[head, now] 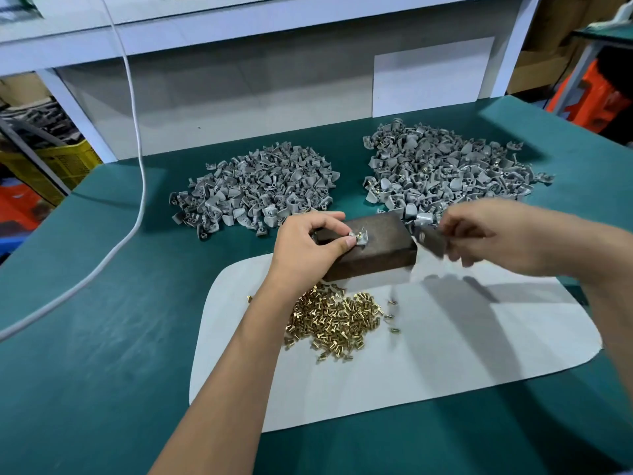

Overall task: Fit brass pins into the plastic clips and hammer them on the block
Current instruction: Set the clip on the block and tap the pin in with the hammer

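At frame centre we see the left hand (310, 243) pinching a grey plastic clip (358, 238) with a brass pin onto the dark block (373, 248). The blurred right hand (493, 234) grips a hammer (432, 241); loose brass pins (337, 320) lie below.

One head-worn camera looks forward and down, close over the green felt-covered table (102, 337). Both hands sit mid-frame.

We see a plain teal-green table cover (102, 337) and on it a white mat (445, 337). The clips (253, 186) are grey, the pins (335, 320) shiny brass-yellow, the block (376, 248) dark brown.
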Demonstrator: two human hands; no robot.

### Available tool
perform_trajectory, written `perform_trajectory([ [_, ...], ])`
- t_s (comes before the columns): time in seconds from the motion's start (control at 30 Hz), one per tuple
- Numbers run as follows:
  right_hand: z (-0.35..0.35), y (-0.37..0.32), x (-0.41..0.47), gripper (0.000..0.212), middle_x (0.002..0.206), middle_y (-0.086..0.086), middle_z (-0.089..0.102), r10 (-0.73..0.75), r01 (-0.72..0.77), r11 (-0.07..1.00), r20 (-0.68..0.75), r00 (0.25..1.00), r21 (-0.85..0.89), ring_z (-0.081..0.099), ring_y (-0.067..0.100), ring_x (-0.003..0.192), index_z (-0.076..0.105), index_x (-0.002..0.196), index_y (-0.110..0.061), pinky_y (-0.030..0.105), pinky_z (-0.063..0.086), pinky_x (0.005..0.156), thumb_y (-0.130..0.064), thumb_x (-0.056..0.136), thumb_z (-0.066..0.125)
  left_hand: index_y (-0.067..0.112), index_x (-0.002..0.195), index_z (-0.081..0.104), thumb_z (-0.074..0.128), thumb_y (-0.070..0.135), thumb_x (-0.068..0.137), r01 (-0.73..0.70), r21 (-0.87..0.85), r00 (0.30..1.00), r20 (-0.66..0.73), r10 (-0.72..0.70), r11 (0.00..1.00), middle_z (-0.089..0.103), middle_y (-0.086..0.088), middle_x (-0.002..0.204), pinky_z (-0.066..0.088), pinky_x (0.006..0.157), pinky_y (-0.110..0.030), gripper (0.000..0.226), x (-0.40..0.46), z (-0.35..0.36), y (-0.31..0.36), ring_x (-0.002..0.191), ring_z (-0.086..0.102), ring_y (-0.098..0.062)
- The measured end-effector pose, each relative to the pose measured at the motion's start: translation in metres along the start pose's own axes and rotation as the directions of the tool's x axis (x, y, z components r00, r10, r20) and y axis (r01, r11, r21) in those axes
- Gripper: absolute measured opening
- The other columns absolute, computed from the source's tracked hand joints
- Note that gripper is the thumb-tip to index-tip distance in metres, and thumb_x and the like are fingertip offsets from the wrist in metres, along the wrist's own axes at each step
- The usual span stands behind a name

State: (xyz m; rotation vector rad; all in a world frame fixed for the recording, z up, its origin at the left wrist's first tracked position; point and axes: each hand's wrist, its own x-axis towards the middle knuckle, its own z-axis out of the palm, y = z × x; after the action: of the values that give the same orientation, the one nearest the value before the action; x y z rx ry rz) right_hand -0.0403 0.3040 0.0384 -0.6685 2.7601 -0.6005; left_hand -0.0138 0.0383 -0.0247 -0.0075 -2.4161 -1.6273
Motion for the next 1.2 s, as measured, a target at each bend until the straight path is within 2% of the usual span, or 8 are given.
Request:
perform_trajectory([
  [0.17, -0.002, -0.034, 0.005, 0.033, 0.064, -0.011, 0.062, -0.116, 0.142, 0.989, -0.403, 0.908, 0.037, 0.056, 0.008, 0.059, 0.051, 0.073, -0.027, 0.024, 0.037, 0.055, -0.027, 0.105, 0.048, 0.024, 0.077, 0.078, 0.085, 0.008, 0.08, -0.042, 0.06, 0.999, -0.008, 0.042, 0.997, 0.073, 0.002, 0.118, 0.05, 0.106, -0.039, 0.017, 0.002, 0.001, -0.002, 0.113, 0.067, -0.008],
  [0.37, 0.027, -0.058, 0.019, 0.018, 0.079, 0.003, 0.054, -0.171, 0.089, 0.969, -0.36, 0.917, -0.232, 0.059, 0.036, 0.078, 0.047, 0.095, -0.025, 0.037, 0.036, 0.065, -0.037, 0.107, 0.041, 0.024, 0.076, 0.077, 0.084, 0.005, 0.08, -0.064, 0.074, 0.998, -0.006, 0.064, 0.995, 0.073, -0.002, 0.116, 0.053, 0.102, -0.037, 0.021, 0.0, 0.001, 0.002, 0.11, 0.068, -0.008],
  [0.53, 0.013, -0.066, 0.018, 0.031, 0.074, 0.008, 0.063, -0.269, 0.199, 0.963, -0.698, 0.663, -0.181, 0.054, 0.034, 0.062, 0.058, 0.111, -0.015, 0.039, 0.043, 0.057, -0.039, 0.105, 0.039, 0.021, 0.078, 0.079, 0.084, 0.009, 0.08, -0.059, 0.126, 0.998, -0.007, 0.06, 0.99, 0.073, 0.0, 0.117, 0.05, 0.104, -0.032, 0.013, 0.001, 0.001, 0.003, 0.111, 0.066, -0.007],
  [0.7, 0.029, -0.078, 0.024, 0.026, 0.084, 0.008, 0.058, -0.09, -0.041, 0.924, -0.321, 0.943, -0.38, 0.062, 0.038, 0.084, 0.054, 0.107, -0.019, 0.039, 0.042, 0.068, -0.039, 0.109, 0.037, 0.014, 0.082, 0.08, 0.084, 0.006, 0.08, -0.068, 0.164, 0.998, 0.004, 0.068, 0.984, 0.073, -0.005, 0.118, 0.045, 0.109, -0.041, 0.009, 0.001, 0.001, 0.005, 0.12, 0.063, -0.015],
  [0.8, 0.016, -0.08, 0.027, 0.025, 0.076, 0.003, 0.053, -0.138, -0.034, 0.927, -0.423, 0.896, -0.373, 0.057, 0.036, 0.076, 0.057, 0.108, -0.02, 0.038, 0.04, 0.064, -0.039, 0.108, 0.04, 0.015, 0.083, 0.081, 0.084, 0.01, 0.081, -0.05, 0.176, 0.999, 0.003, 0.05, 0.983, 0.072, -0.002, 0.121, 0.042, 0.112, -0.039, 0.007, 0.0, 0.0, 0.005, 0.122, 0.06, -0.015],
  [0.9, 0.014, -0.077, 0.024, 0.023, 0.066, 0.0, 0.045, -0.218, 0.055, 0.968, -0.705, 0.675, -0.246, 0.042, 0.028, 0.06, 0.059, 0.105, -0.014, 0.034, 0.036, 0.059, -0.034, 0.106, 0.047, 0.016, 0.082, 0.081, 0.085, 0.011, 0.08, -0.045, 0.158, 0.999, -0.01, 0.047, 0.986, 0.072, -0.001, 0.121, 0.043, 0.11, -0.034, 0.007, 0.001, 0.0, 0.005, 0.118, 0.062, -0.008],
  [1.07, 0.031, -0.077, 0.023, 0.023, 0.076, 0.005, 0.054, -0.069, -0.068, 0.928, -0.349, 0.935, -0.367, 0.049, 0.033, 0.073, 0.052, 0.101, -0.022, 0.039, 0.043, 0.066, -0.039, 0.108, 0.039, 0.015, 0.083, 0.081, 0.084, 0.009, 0.081, -0.053, 0.166, 0.999, 0.007, 0.053, 0.985, 0.071, -0.005, 0.123, 0.043, 0.111, -0.041, 0.008, 0.0, 0.0, 0.005, 0.122, 0.061, -0.015],
  [1.2, 0.015, -0.076, 0.024, 0.021, 0.072, 0.005, 0.051, -0.222, 0.003, 0.94, -0.606, 0.764, -0.341, 0.043, 0.029, 0.065, 0.056, 0.101, -0.02, 0.036, 0.035, 0.06, -0.036, 0.107, 0.044, 0.018, 0.082, 0.081, 0.085, 0.012, 0.08, -0.047, 0.162, 0.999, 0.006, 0.047, 0.986, 0.071, -0.003, 0.124, 0.043, 0.111, -0.036, 0.007, 0.0, -0.002, 0.006, 0.12, 0.062, -0.01],
])
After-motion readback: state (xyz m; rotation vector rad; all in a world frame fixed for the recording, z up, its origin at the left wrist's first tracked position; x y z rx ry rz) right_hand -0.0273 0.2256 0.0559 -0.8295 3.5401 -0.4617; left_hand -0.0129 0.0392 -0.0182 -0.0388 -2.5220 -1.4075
